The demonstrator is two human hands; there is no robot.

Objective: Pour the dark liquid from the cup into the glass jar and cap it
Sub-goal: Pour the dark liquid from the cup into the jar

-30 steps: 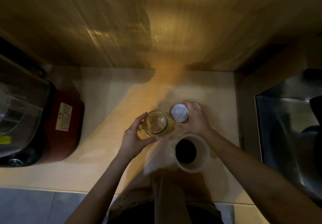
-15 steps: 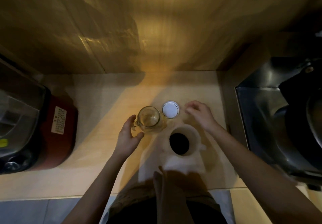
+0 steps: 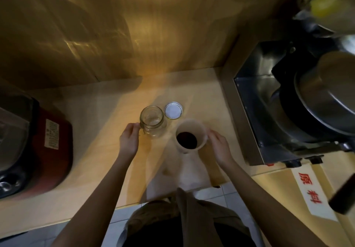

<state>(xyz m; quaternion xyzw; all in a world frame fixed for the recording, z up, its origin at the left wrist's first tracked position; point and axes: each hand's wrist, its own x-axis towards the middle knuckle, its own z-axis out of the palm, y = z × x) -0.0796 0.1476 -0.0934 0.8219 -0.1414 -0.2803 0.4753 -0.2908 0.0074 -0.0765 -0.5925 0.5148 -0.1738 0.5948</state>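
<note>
A: Where does everything sit?

B: Centre of the frame, on the counter (image 3: 99, 131). The jar (image 3: 152, 121) stands upright and looks empty. Its lid (image 3: 173, 110) lies flat just right of it and a little higher in the frame. The cup (image 3: 190, 135) is below the lid, right of the jar and close to it, with dark liquid (image 3: 186, 140) pooled low inside, well under the rim.

A: And the hands?

B: The left hand (image 3: 128, 141) is at the jar's left side, fingertips touching the glass near the neck; a light steadying touch rather than a full wrap, as far as I can see. The right hand (image 3: 219, 146) is curled at the cup's right wall, fingers on or nearly on it. I can't tell whether it has actually closed on the cup.

A: How will the things handle?

B: My guess: the jar is hard, smooth glass, breakable and light while empty, so it could skid or tip if bumped. Hold it around the body below the neck. The cup looks wide and light, with little in it; grip it around the side wall. The jar's mouth is narrower than the cup's rim, so a slow tilt with the lip close above the opening seems wise, or liquid will run down the glass.

A: The lid?

B: Thin and flat; pick it up by the edge.
</note>
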